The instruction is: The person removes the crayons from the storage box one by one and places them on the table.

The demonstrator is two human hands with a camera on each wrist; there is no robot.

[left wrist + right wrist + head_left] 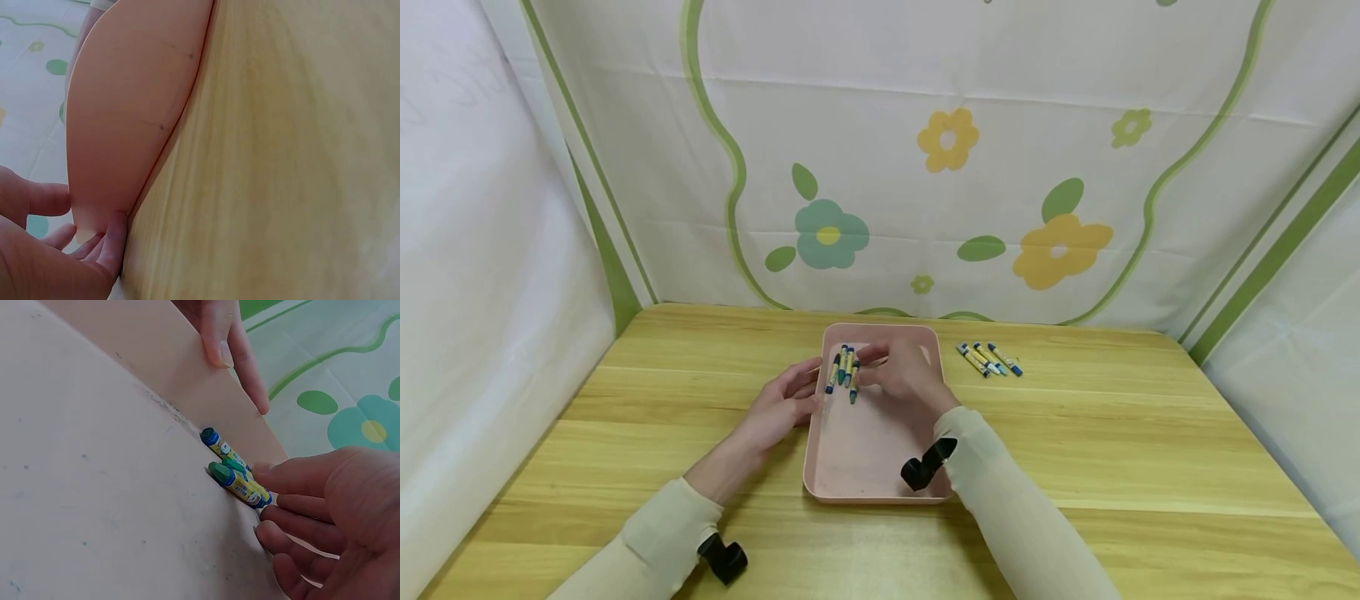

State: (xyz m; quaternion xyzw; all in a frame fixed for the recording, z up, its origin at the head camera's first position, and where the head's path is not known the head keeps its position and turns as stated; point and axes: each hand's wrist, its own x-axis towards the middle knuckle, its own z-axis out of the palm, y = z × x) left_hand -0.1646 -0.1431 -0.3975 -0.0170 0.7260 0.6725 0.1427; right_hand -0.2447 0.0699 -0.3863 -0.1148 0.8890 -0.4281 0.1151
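Observation:
Several oil pastel crayons (pixel 832 375) with yellow wrappers and blue bands lie side by side in the upper left of a shallow pink tray (pixel 880 467). My right hand (pixel 904 371) reaches into the tray, thumb and fingertips right at the rightmost crayon (pixel 853 390). In the right wrist view, a green-tipped crayon (pixel 240 486) lies at the spread thumb and fingers, and a dark-tipped crayon (pixel 222 445) lies behind it. My left hand (pixel 778 408) rests against the tray's left side, loosely extended fingertips touching the outer wall (pixel 128 137).
More crayons (pixel 973 360) lie on the wooden table (pixel 1112 433), right of the tray. A white cloth (pixel 880 167) with flower prints hangs behind the table, and white panels stand at both sides. Small marks dot the tray's floor.

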